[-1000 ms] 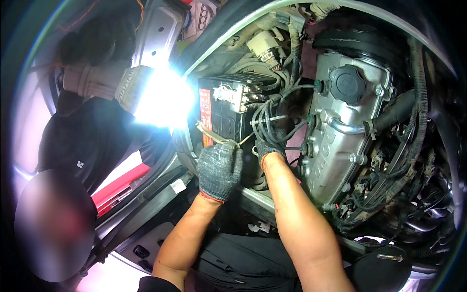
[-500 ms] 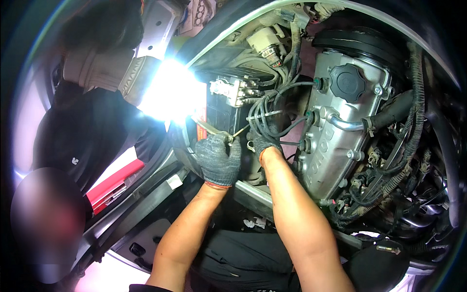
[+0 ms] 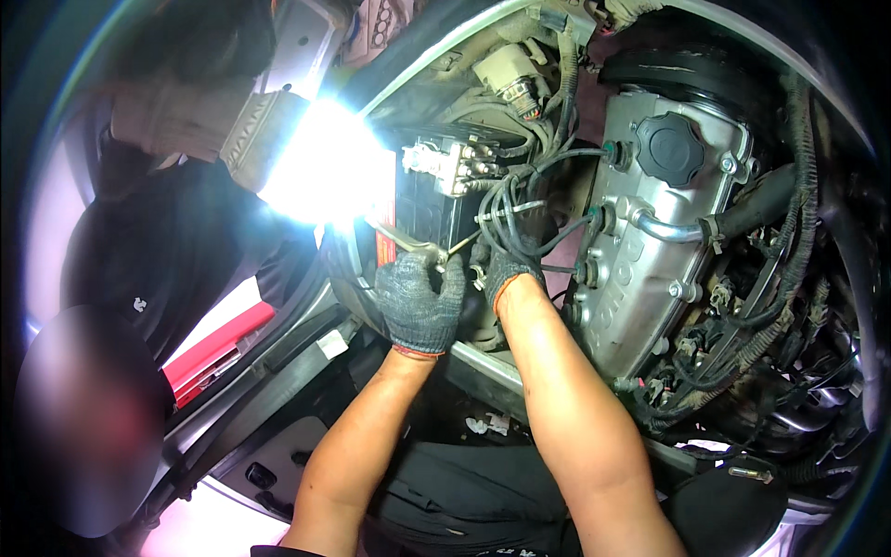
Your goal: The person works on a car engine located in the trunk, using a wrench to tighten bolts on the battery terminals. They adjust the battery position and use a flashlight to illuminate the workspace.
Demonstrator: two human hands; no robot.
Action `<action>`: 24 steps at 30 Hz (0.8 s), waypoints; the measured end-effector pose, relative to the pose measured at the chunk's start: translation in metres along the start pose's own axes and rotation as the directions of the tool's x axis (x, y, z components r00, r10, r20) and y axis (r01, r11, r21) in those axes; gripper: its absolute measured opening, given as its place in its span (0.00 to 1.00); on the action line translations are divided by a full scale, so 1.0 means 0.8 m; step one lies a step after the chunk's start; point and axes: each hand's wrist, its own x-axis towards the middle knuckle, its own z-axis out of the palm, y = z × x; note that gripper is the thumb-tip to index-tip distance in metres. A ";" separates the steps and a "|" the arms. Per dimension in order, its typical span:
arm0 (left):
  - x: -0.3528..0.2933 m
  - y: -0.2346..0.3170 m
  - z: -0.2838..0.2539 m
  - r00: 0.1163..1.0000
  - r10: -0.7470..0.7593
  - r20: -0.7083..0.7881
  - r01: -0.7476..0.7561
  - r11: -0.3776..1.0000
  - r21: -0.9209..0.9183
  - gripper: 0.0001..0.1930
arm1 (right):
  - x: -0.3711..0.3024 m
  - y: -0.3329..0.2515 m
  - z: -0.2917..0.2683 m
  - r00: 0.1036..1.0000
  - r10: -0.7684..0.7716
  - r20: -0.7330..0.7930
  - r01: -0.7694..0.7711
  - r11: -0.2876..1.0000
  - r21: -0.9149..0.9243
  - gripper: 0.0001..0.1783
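My left hand (image 3: pixel 419 302), in a dark grey knit glove with an orange cuff edge, is closed with thumb and forefinger pinching a thin pale metal strip (image 3: pixel 397 236). A slim light-coloured rod (image 3: pixel 464 242) slants up from near the fingertips. My right hand (image 3: pixel 513 271), gloved alike, reaches in under a bundle of black ignition leads (image 3: pixel 506 209); the leads and shadow hide its fingers. A small metal ring-like piece (image 3: pixel 479 278) shows beside it. Left of the leads stands a black battery (image 3: pixel 429 210) with a metal terminal block (image 3: pixel 455 168) on top.
To the right lies a silver engine valve cover (image 3: pixel 631 278) with a black oil cap (image 3: pixel 670 150). Ribbed wiring hoses (image 3: pixel 789 260) run along the far right. At the left, another person's sleeved arm (image 3: pixel 176 130) ends at a glaring bright lamp (image 3: pixel 329 167). A red case (image 3: pixel 218 353) lies below.
The whole view has shifted slightly. My hands stay nearly in the same place, the left still pinching the strip and the right still under the leads.
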 end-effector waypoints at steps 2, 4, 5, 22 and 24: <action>-0.003 -0.001 -0.001 1.000 -0.007 0.021 0.007 1.000 -0.002 0.11 | 0.001 0.000 0.002 0.999 0.035 -0.010 -0.035 0.999 0.021 0.18; -0.003 -0.003 -0.002 0.999 0.043 0.011 -0.043 0.999 0.020 0.11 | 0.009 0.003 -0.002 1.000 -0.002 0.006 0.002 0.999 -0.037 0.16; -0.004 -0.003 -0.003 0.998 0.068 0.007 -0.068 0.997 0.031 0.11 | 0.013 0.004 -0.003 0.999 -0.030 0.014 0.032 0.996 -0.082 0.16; 0.004 -0.005 0.005 0.989 0.144 0.023 -0.145 0.984 0.106 0.10 | 0.125 0.057 -0.032 0.853 -0.140 0.503 0.332 -0.597 -0.730 0.25; 0.004 -0.001 0.005 0.993 0.101 0.056 -0.108 0.986 0.125 0.10 | 0.134 0.065 -0.038 0.848 -0.096 0.521 0.354 -0.629 -0.692 0.26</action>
